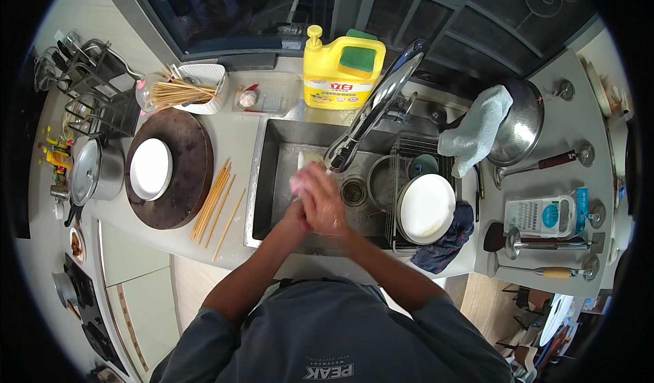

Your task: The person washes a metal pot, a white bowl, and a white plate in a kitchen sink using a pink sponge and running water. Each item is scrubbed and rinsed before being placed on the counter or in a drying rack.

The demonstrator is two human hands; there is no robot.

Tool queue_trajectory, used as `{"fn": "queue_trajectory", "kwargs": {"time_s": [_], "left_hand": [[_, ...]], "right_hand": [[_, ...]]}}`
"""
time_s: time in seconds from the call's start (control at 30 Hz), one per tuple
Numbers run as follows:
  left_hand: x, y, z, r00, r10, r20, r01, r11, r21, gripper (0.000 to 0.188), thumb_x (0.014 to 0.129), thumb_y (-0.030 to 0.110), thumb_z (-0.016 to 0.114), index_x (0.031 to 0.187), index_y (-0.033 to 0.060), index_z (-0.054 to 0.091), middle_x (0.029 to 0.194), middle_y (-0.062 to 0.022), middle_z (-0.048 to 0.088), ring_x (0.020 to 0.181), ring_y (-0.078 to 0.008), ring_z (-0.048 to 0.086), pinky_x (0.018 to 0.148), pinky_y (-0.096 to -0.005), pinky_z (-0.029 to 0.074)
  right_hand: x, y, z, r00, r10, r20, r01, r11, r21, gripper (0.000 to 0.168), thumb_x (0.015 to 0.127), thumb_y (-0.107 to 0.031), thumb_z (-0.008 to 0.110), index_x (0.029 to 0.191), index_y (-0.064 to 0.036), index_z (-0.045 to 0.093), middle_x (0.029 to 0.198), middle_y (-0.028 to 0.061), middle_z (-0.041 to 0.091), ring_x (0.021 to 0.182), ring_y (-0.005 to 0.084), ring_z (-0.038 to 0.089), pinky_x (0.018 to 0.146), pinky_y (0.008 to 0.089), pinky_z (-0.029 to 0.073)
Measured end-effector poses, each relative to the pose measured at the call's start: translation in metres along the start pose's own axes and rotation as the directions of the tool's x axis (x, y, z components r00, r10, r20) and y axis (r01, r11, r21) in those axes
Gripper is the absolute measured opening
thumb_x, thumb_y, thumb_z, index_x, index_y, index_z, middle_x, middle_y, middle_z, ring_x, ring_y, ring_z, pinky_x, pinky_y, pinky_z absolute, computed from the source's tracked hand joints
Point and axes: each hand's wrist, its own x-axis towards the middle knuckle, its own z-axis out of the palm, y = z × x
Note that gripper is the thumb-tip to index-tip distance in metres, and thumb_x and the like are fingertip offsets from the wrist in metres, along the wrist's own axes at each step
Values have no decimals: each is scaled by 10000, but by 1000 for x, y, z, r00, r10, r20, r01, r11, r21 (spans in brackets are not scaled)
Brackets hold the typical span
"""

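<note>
My right hand (327, 206) is pressed over my left hand (298, 214) above the stainless steel sink (271, 178). Both look wet, the fingers are blurred, and much of my left hand is hidden. Nothing shows held between them. The spout of a chrome faucet (357, 132) comes down just beyond my fingertips. Behind the fingers, a pale object (308, 157) lies partly hidden in the basin. To the right of my hands are the drain (353, 192) and a round metal pan (378, 183), partly covered by a wire dish rack (401, 150).
White plates (427, 209) lie at the rack, beside a dark cloth (449, 242). Loose chopsticks (217, 199) and a round chopping board (191, 178) bearing a white dish (151, 169) are left. A yellow detergent jug (332, 71) stands behind the sink; a wok (521, 127) hangs right.
</note>
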Motion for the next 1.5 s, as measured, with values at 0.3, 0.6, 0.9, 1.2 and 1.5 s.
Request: {"fn": "queue_trajectory", "kwargs": {"time_s": [0.3,0.6,0.9,1.2,1.5], "left_hand": [[14,7,-37,997,-64,-35,69,987,145,279,928,136,432,1131,-19,544,898,-177,627,663,-216,617,553,-266,527],[0,25,0,952,-183,244,150,977,149,229,915,198,519,1048,24,585,818,-144,626,577,-141,556,473,-202,448],[-3,20,7,995,45,92,-48,998,35,227,913,209,534,1099,88,576,895,-61,613,581,-130,554,423,-189,422],[8,19,-14,974,-159,160,178,978,-113,198,917,228,532,1069,112,586,833,-58,610,539,-106,544,413,-166,420],[12,21,-50,960,-269,81,248,948,200,215,940,201,456,1074,68,559,844,-120,594,567,-147,539,422,-212,423]], "right_hand": [[58,31,-9,745,563,357,-642,752,153,209,881,-256,614,944,-63,662,776,106,623,588,215,602,548,415,513],[-47,87,26,499,534,683,-535,-430,727,299,898,-332,541,972,-55,628,768,62,619,668,155,617,610,390,509],[5,35,11,852,510,-115,-430,809,402,276,994,-212,453,1123,0,572,956,121,619,721,204,609,662,293,492],[-18,3,-1,820,567,-81,-494,772,399,302,975,-157,474,1227,-12,555,1201,174,588,824,254,648,736,334,509],[56,43,6,931,316,181,-357,890,284,143,890,-101,546,1004,-93,631,1036,115,640,871,298,633,776,388,500]]}}
